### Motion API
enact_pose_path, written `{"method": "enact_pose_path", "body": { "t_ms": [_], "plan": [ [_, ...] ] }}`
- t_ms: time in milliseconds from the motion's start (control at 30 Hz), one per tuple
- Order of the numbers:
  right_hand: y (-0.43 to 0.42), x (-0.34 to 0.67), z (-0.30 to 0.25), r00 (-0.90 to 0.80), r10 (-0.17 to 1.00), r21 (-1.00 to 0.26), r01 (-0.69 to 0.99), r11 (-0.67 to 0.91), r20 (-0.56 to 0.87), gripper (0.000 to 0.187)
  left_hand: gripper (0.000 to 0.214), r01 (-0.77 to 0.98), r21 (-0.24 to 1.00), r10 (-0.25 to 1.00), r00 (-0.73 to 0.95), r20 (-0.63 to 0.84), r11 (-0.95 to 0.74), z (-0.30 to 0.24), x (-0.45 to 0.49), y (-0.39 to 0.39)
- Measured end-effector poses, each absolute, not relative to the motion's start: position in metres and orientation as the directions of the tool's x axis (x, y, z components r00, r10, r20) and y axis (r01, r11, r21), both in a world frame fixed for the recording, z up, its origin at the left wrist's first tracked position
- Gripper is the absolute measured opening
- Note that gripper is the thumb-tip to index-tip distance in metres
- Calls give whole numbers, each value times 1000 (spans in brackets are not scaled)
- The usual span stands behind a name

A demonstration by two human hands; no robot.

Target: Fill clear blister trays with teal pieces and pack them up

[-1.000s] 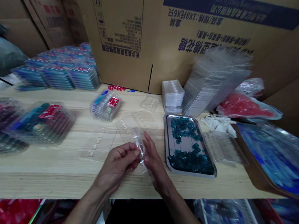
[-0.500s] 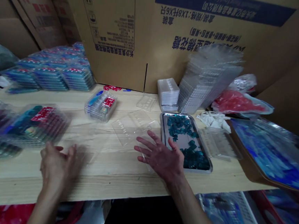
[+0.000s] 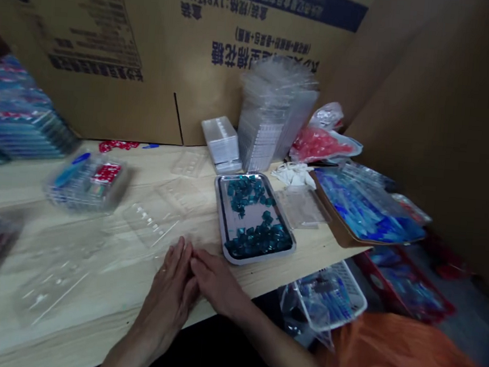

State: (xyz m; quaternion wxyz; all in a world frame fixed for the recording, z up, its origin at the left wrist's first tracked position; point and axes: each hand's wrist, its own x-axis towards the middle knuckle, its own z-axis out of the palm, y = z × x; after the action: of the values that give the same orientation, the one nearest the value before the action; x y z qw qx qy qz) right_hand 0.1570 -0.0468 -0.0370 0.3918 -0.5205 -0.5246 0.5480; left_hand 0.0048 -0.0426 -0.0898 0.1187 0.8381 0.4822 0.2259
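1. Left hand (image 3: 169, 297) and right hand (image 3: 217, 281) have come back together, now at the front edge of the bench (image 3: 143, 166).
2. Their fingers touch; whether they pinch anything thin and clear cannot be told.
3. Steel tray (image 3: 219, 215) sits just right, so knocking it could scatter its teal pieces (image 3: 259, 239).
4. Clear blister trays (image 3: 151, 221) lie left, near the front edge; a careless sweep could push them off.
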Motion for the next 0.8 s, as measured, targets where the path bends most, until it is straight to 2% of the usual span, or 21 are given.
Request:
{"method": "enact_pose_path", "body": {
  "t_ms": [67, 100, 200, 300, 367, 433, 533, 600, 667, 733, 800],
  "plan": [
    [-47, 183, -28, -97, 987, -835, 547, -56, -130, 26, 64, 770, 334, 838, 470, 278, -543, -107, 8, -43],
    [-46, 198, -23, -74, 990, -739, 672, -42, -124, 27, 65, 777, 295, 828, 488, 275, -556, -112, 9, -41],
    [-37, 250, -13, 66, 995, -540, 836, -97, -76, 33, 63, 780, 244, 815, 533, 227, -577, -111, 11, -26],
    [-20, 297, -17, 238, 971, -376, 900, -218, 8, 41, 63, 783, 271, 827, 506, 247, -560, -88, 26, -5],
    [-7, 318, -25, 266, 964, -287, 925, -249, 19, 40, 54, 752, 325, 816, 491, 305, -574, -67, 49, 8],
    [6, 327, -33, 252, 968, -215, 945, -246, -1, 36, 38, 670, 387, 773, 550, 315, -634, -48, 79, 20],
    [24, 327, -40, 212, 976, -132, 967, -217, -52, 32, 26, 654, 396, 742, 660, 115, -644, -34, 125, 36],
    [32, 323, -43, 191, 978, -104, 974, -200, -86, 30, 19, 681, 351, 721, 692, -24, -642, -35, 144, 44],
    [37, 322, -46, 183, 978, -106, 975, -194, -101, 28, 18, 694, 339, 718, 692, -73, -635, -39, 153, 48],
    [38, 324, -49, 194, 979, -142, 969, -202, -66, 26, 20, 702, 385, 748, 662, -45, -598, -45, 154, 50],
    [37, 327, -51, 228, 974, -207, 954, -219, 21, 26, 24, 685, 497, 797, 603, 23, -533, -50, 148, 51]
  ]
}}
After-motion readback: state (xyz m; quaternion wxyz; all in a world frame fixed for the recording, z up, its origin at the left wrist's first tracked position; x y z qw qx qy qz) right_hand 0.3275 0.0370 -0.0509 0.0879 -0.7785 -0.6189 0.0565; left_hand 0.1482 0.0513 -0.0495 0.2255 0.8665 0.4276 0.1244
